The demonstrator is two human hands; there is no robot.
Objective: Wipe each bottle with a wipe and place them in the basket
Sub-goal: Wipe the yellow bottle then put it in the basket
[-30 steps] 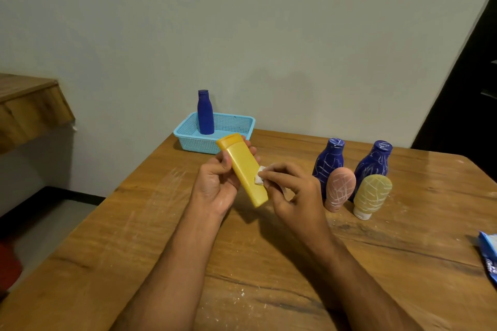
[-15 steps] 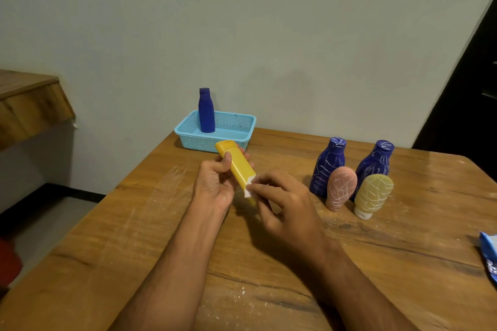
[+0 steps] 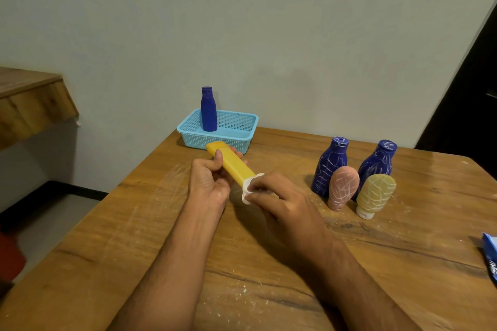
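Gripping the yellow bottle (image 3: 233,164) near its cap, the left hand (image 3: 208,183) may lose it if the right hand (image 3: 279,201), pinching the wipe (image 3: 248,191), tugs hard.

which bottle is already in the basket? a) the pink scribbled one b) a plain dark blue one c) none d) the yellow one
b: a plain dark blue bottle stands upright in the light blue basket, while the yellow bottle is held in both hands.
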